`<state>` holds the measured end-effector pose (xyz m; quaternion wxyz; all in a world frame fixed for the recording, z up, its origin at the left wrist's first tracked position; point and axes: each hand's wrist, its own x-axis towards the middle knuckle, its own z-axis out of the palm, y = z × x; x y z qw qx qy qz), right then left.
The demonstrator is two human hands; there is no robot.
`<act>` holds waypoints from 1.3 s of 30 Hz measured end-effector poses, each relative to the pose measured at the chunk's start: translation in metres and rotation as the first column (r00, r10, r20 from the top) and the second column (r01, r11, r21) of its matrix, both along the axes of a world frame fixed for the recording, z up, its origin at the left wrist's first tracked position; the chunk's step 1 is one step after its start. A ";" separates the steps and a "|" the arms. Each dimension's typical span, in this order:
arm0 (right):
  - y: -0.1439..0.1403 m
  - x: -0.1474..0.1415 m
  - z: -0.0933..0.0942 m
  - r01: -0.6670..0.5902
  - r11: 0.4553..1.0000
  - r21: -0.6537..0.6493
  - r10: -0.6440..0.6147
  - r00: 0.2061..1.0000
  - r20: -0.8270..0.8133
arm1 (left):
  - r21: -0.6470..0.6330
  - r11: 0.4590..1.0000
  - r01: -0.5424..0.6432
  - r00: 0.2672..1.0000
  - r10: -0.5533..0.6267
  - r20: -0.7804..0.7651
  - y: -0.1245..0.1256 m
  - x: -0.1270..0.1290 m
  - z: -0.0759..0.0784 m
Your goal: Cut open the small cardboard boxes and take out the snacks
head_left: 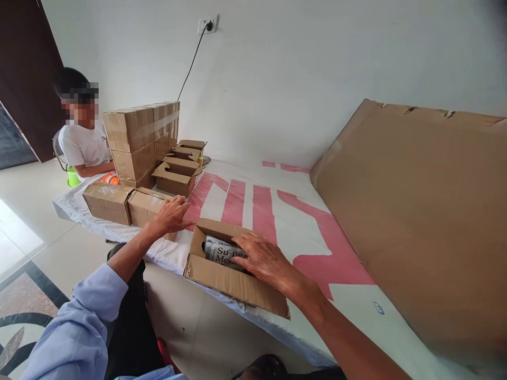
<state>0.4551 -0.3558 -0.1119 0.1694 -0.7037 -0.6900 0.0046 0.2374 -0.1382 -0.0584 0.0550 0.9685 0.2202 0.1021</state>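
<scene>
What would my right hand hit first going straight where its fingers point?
Likely the printed item inside the open cardboard box: your right hand points across it, though depth is hard to judge.

L hand (172,214) loosely bent — R hand (262,257) palm-dn — both fwd.

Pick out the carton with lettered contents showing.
The open carton at the right hand: black lettering shows on its contents. The open cartons beside the stack show none, and the others look closed.
</scene>
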 end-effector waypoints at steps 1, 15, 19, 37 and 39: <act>0.000 -0.002 0.002 -0.002 1.000 -0.008 0.003 1.000 0.016 | 0.047 0.997 -0.054 0.997 0.057 -0.059 0.002 0.001 0.000; -0.012 -0.007 0.009 0.056 0.998 -0.039 -0.063 0.976 -0.208 | -0.215 0.959 0.186 0.962 -0.133 0.239 -0.018 -0.043 0.009; -0.017 -0.009 0.007 0.106 0.991 0.079 -0.065 0.910 -0.410 | -0.383 0.863 0.330 0.929 -0.224 0.295 -0.045 -0.026 -0.009; -0.021 0.026 0.079 0.527 0.733 0.429 -0.007 0.637 -0.771 | -0.720 0.532 0.445 0.851 0.001 0.525 -0.043 0.009 0.017; -0.012 0.025 0.085 0.518 0.728 0.450 0.044 0.620 -0.784 | -0.729 0.454 0.512 0.810 0.029 0.586 -0.050 0.019 0.026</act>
